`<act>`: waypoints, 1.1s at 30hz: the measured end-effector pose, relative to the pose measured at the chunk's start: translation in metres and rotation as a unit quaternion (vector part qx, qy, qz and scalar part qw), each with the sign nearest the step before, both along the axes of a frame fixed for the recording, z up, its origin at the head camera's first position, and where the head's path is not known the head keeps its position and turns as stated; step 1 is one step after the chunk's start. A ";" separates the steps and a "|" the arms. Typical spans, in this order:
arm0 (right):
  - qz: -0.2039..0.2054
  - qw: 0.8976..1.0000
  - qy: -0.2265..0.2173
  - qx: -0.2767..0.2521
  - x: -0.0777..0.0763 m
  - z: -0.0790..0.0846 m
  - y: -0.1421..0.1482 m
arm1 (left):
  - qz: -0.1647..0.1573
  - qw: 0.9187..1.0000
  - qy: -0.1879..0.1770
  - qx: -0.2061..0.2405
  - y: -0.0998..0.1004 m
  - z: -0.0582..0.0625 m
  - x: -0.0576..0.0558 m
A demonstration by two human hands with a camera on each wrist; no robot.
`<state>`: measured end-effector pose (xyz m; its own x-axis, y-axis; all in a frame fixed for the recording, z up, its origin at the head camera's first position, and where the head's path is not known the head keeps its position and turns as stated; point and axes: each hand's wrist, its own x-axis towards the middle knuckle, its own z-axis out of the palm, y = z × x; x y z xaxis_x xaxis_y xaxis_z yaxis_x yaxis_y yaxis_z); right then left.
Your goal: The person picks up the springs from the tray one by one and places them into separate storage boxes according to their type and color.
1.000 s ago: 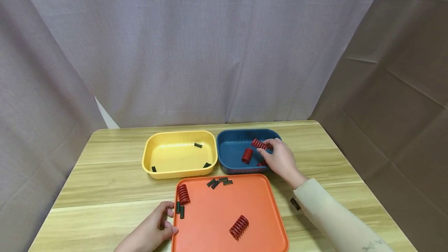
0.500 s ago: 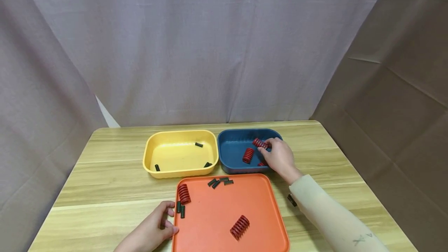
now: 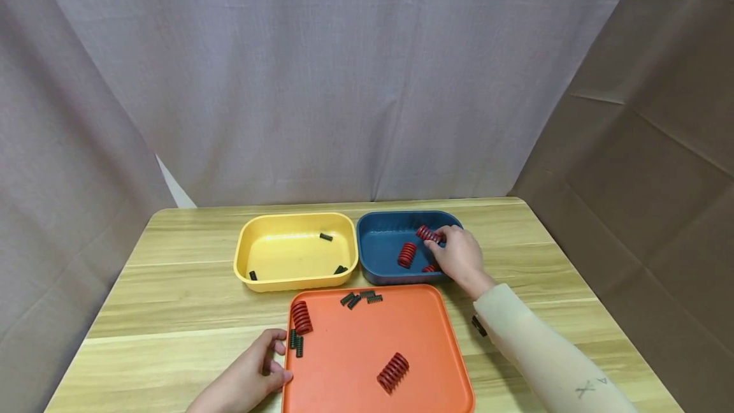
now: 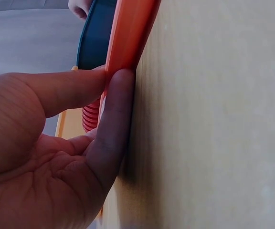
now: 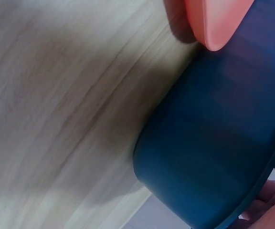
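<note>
Over the blue bin (image 3: 381,278), my right hand (image 3: 461,255) pinches a thick red coil spring (image 3: 426,233) between thumb and fingers. Another red spring (image 3: 406,254) lies in that bin, and a third (image 3: 429,268) is partly covered by the hand. My left hand (image 3: 249,371) grips the left edge of the orange tray (image 3: 355,355); in the left wrist view the thumb and a finger pinch its rim. On the tray are two red springs, one (image 3: 301,317) at the left edge and one (image 3: 393,372) near the front, plus several small dark springs (image 3: 299,347).
Left of the blue bin stands a yellow bin (image 3: 281,253) with several small dark springs (image 3: 325,237). A dark spring (image 3: 478,326) lies on the wooden table (image 3: 172,298) beside the right sleeve. In the right wrist view, the tray corner (image 5: 214,28) overlaps the blue bin's wall (image 5: 199,133).
The right hand and its red spring have shifted very slightly to the right within the blue bin. A small dark spring at the yellow bin's left end has changed its lie. The left hand stays put.
</note>
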<state>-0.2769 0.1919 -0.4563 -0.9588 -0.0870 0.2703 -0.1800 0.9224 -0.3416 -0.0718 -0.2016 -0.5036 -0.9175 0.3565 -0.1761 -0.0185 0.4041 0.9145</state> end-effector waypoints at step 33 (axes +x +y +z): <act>0.221 0.940 -0.131 -0.223 0.053 0.021 -0.030 | 0.007 1.000 -0.018 0.006 0.000 0.002 0.001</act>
